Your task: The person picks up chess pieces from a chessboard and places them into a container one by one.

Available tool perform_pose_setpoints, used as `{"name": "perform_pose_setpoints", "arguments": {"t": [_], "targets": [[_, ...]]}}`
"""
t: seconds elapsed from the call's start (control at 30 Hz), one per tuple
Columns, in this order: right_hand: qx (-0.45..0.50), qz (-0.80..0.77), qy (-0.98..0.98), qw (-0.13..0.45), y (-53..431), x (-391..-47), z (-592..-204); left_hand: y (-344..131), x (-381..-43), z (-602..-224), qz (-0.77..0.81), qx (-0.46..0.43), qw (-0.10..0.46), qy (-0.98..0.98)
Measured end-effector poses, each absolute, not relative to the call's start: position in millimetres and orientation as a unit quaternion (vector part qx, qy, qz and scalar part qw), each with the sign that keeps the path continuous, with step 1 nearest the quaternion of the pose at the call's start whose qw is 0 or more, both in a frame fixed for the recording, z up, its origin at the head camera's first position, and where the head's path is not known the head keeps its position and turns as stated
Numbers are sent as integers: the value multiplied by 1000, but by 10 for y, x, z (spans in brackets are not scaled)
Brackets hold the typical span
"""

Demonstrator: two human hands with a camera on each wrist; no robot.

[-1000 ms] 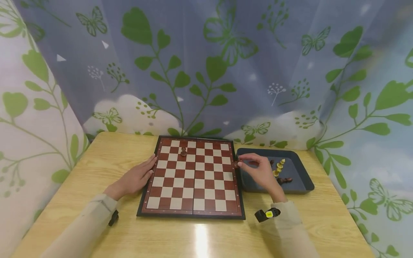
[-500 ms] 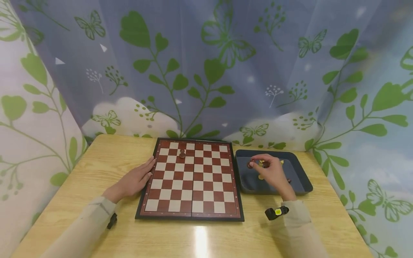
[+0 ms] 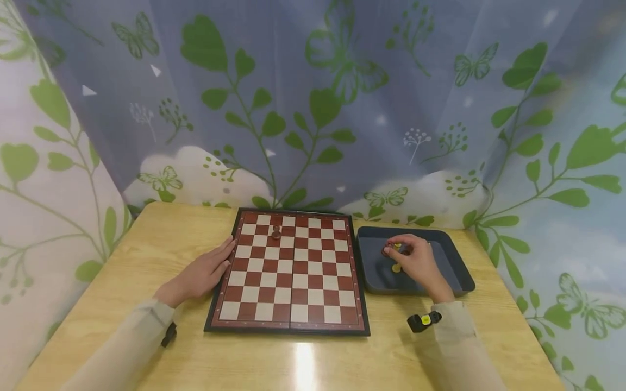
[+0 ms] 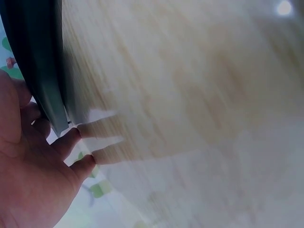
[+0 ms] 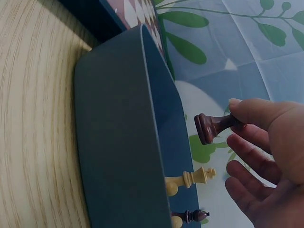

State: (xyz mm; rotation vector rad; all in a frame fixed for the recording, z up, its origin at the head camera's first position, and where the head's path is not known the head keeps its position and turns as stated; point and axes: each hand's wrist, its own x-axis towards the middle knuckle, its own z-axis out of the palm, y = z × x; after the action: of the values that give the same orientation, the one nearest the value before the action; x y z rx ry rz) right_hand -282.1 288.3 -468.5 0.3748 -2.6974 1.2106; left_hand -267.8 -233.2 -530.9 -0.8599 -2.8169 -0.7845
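Note:
My right hand [image 3: 418, 263] pinches a dark brown chess piece [image 5: 214, 127] between thumb and forefinger, its other fingers spread loosely. The piece's wide base points away from the fingers, and its top is hidden by them. This hand is over the blue-grey tray [image 3: 415, 291], where pale and dark chess pieces lie, among them a pale king [image 5: 199, 176] and a dark bishop [image 5: 192, 216]. My left hand [image 3: 202, 274] rests with straight fingers against the left edge of the chessboard [image 3: 293, 326]. On the board's far left part stands one brown pawn-like piece [image 3: 276, 233].
The tray stands close beside the board's right edge on a wooden table [image 3: 235, 358]. A patterned curtain [image 3: 293, 136] hangs right behind the table and along both sides.
My right hand has moved right from the board's right edge to over the tray, with the brown chess piece still in its fingers. The left hand stays at the board's left edge.

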Motion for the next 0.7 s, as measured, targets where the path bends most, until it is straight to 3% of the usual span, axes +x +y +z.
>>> {"name": "perform_pose_setpoints", "arguments": {"t": [0.17,0.43,0.7], "targets": [[119,383,-912,83,2900,-2861,-4688,-2334,-2698,-5255,-251,-279,35,-926],[138,334,-927,95,2943,-2901,-4752,-2337,-2674,-5309,-254,-286,63,-922],[161,312,-930,103,2977,-2929,-4790,-2359,-2714,-5315,-246,-285,45,-925]]}}
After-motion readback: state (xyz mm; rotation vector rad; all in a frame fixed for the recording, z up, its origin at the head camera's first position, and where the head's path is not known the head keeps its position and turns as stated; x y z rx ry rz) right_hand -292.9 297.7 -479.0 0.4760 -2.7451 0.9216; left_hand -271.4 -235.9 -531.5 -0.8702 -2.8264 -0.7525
